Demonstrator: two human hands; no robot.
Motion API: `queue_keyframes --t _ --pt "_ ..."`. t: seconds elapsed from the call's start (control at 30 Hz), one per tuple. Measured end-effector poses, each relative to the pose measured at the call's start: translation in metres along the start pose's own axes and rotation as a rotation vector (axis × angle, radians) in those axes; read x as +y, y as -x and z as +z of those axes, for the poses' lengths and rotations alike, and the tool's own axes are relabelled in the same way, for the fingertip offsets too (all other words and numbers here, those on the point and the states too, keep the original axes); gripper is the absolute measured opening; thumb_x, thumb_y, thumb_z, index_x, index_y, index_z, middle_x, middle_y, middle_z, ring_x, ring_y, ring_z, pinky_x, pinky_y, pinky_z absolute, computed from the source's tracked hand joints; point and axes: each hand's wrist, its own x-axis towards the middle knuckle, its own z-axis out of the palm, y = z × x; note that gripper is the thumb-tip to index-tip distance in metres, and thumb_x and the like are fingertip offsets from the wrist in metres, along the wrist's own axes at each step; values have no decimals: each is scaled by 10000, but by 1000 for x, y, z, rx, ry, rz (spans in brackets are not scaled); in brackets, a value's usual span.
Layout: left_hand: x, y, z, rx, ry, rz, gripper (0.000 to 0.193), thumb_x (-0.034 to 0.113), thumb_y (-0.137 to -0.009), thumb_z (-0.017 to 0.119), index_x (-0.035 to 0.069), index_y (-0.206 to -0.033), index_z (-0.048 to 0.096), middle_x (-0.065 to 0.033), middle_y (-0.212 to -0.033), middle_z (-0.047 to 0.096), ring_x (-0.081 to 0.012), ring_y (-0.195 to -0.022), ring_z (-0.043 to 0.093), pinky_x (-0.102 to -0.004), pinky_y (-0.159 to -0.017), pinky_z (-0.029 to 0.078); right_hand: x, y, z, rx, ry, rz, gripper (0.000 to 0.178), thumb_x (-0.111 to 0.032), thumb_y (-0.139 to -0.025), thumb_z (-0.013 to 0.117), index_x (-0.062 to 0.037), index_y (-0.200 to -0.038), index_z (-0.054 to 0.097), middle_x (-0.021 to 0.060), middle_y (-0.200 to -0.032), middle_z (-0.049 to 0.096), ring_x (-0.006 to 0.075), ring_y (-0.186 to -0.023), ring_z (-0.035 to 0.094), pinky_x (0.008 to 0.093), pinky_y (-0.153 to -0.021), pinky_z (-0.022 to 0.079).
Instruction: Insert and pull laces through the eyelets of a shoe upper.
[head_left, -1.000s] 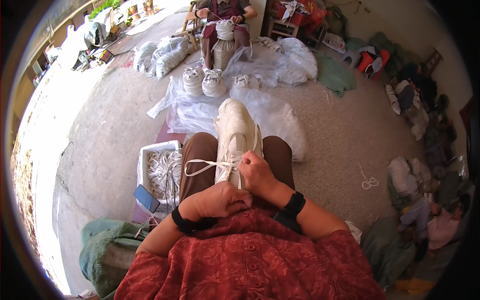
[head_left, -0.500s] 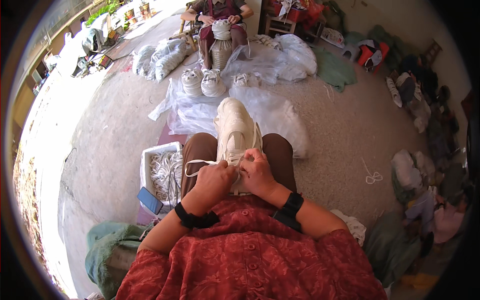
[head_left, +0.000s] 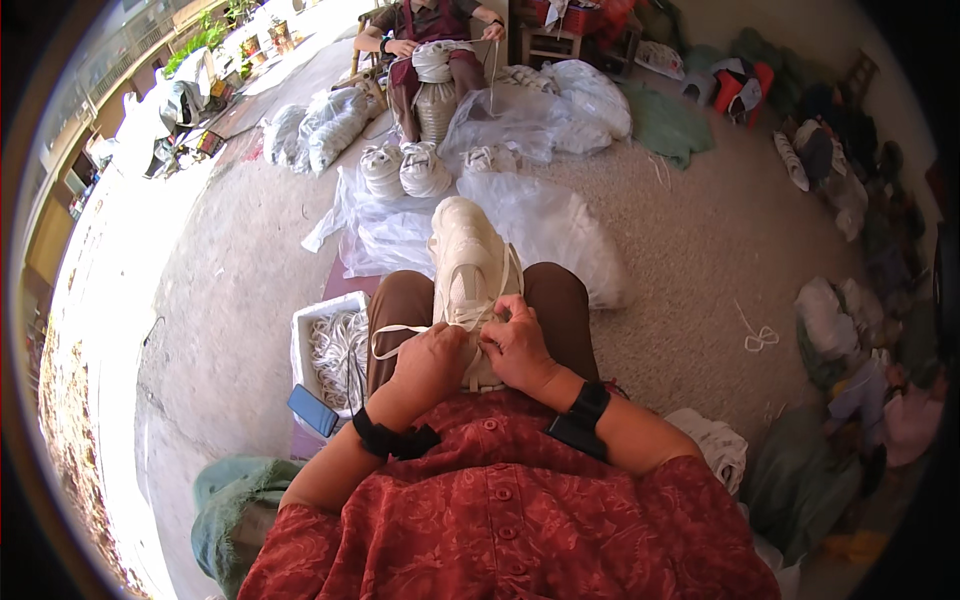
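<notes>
Two hands, left hand (head_left: 432, 358) and right hand (head_left: 517, 345), pinch white laces (head_left: 400, 330) on cream shoe (head_left: 468, 262)

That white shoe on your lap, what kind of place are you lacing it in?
Probably an informal home workshop: the white shoe rests on the lap, a box of laces sits beside, and another person handles shoes amid plastic bags.

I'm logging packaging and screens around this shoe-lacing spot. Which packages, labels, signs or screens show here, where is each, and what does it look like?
Phone: blue slab, dark screen, by the left knee.
White box: open, rectangular, left of the lap, holding pale laces.
Clear plastic bags: crumpled, on the floor past the white shoe.
No signs or readable labels show.
</notes>
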Motion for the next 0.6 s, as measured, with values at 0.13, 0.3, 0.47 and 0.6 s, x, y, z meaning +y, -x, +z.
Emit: queue_keyframes --t 0.13,0.3,0.47,0.6 --pt "-7 -5 5 47 133 10 125 118 -777 532 56 -883 562 -112 -811 598 -286 -733 623 -388 -604 496 -1 0 -1 6 4 -13 58 -93 -660 659 -71 -681 609 159 -952 516 324 -948 485 421 -793 387" --pt "19 -4 -14 -88 -260 -2 88 110 -761 544 50 -817 573 -107 -793 608 -266 -726 637 -370 -591 500 -3 2 -3 14 42 -38 62 -87 -658 650 -59 -685 601 174 -951 519 339 -966 477 428 -802 384" --pt "23 -10 -21 -232 -376 75 118 111 -745 552 51 -841 587 -100 -817 618 -251 -696 643 -357 -568 498 1 2 -4 -7 65 -93 104 -64 -634 667 -71 -721 609 171 -964 518 321 -962 494 402 -790 383" --pt "15 -11 -11 -189 -318 50 89 130 -746 560 63 -786 602 -103 -791 628 -253 -682 644 -369 -587 507 2 4 -3 2 34 -93 102 -62 -632 665 -70 -720 614 169 -942 528 314 -967 494 399 -792 380"
